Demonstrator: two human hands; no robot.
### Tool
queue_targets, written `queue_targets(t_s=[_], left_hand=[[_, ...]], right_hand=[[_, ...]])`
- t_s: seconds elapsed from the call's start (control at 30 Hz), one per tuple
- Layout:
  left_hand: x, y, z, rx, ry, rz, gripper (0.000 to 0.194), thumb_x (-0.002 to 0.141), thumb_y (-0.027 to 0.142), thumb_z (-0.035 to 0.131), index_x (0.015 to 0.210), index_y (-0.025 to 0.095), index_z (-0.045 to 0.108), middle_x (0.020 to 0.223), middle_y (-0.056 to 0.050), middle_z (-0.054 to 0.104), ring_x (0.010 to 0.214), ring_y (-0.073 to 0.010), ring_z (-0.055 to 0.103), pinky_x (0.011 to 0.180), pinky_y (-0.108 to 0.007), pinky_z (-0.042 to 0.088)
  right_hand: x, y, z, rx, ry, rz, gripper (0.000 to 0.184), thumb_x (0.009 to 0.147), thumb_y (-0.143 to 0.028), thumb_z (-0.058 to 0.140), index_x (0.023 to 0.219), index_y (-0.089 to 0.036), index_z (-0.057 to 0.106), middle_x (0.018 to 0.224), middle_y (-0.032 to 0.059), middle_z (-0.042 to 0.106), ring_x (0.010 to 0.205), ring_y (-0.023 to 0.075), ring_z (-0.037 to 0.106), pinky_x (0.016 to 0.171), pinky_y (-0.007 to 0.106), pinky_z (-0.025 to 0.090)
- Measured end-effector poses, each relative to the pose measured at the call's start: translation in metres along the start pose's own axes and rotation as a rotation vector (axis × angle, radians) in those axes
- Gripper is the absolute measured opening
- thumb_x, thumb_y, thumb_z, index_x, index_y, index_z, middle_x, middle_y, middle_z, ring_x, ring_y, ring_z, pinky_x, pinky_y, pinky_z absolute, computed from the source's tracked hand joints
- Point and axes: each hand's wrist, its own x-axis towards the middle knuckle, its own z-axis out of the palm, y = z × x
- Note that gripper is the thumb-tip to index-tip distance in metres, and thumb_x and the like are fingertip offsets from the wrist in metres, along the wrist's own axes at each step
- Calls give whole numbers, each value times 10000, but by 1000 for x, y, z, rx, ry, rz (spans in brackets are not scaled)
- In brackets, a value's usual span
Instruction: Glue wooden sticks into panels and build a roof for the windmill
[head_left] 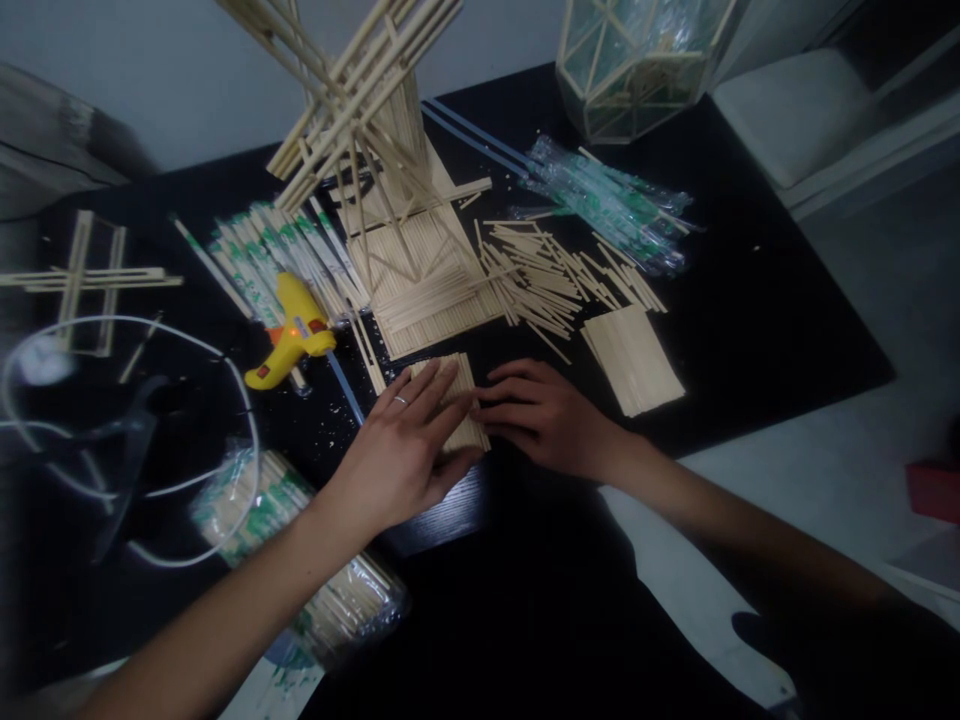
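Observation:
My left hand (pixel 409 440), a ring on one finger, lies with stretched fingers over a small panel of side-by-side wooden sticks (pixel 471 425) on the black table. At the panel's right edge are the fingertips of my right hand (pixel 551 415), its fingers extended and slightly bent. Part of the panel is hidden under my left hand. Another flat stick panel (pixel 634 360) lies to the right. Beyond my hands, a windmill-like model with crossed stick blades (pixel 360 100) stands on a stick base (pixel 442 270).
A yellow glue gun (pixel 296 335) lies left of the base, near wrapped chopsticks (pixel 255 250). Loose cut sticks (pixel 536 275) spread right of the base. A bagged chopstick bundle (pixel 352 590) sits under my left forearm. A white cable (pixel 255 400) loops at left; a glass-like polyhedron (pixel 637 70) stands behind.

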Motion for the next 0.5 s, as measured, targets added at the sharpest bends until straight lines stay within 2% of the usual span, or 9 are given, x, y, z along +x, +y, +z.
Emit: queue_targets(t_s=[0.5], left_hand=[[1, -2, 0, -6, 9, 10, 520, 992, 422, 674, 1424, 136, 638, 1616, -220, 512, 1527, -397, 469, 1257, -633, 408]], right_hand=[[0, 0, 0, -12, 5, -9, 162, 999, -195, 693, 1118, -226, 799, 1166, 70, 808, 1200, 287, 643, 965, 487, 578]])
